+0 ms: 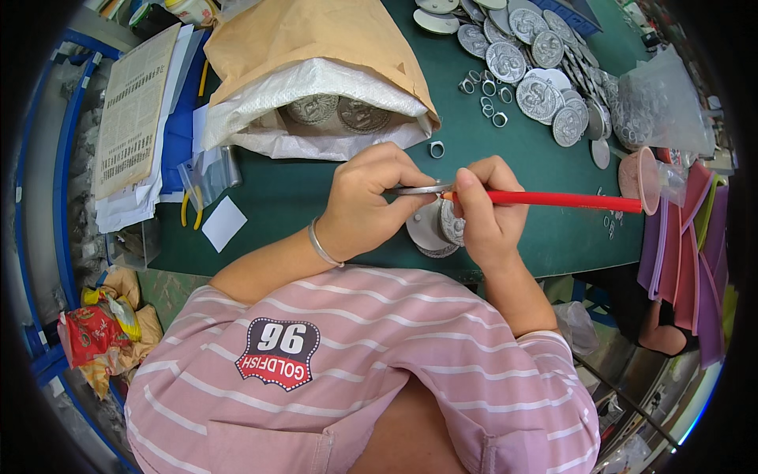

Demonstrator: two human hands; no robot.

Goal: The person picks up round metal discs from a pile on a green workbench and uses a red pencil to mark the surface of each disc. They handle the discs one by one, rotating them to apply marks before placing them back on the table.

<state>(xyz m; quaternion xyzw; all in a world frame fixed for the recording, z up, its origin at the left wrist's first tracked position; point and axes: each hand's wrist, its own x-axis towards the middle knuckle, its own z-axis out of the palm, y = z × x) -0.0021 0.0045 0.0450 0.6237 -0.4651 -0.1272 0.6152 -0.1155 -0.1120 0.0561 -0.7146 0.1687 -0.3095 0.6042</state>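
Fingers of the left hand pinch a silvery disc nearly edge-on to view, presumably to steady it, while those of the right hand close round a red pencil near its point, likely for control; that point meets or almost meets the rim. Just beneath, more discs lie on the green surface, seemingly within easy reach. Beyond are a single ring, an open sack containing discs and, farther right, a disc heap.

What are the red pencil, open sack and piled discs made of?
Red pencil: probably wood, glossy paint, tan tip. Open sack: likely brown paper, matte and creased; white lining, crinkled and shiny, perhaps plastic. Piled discs: seemingly metal, grey with shiny raised relief.
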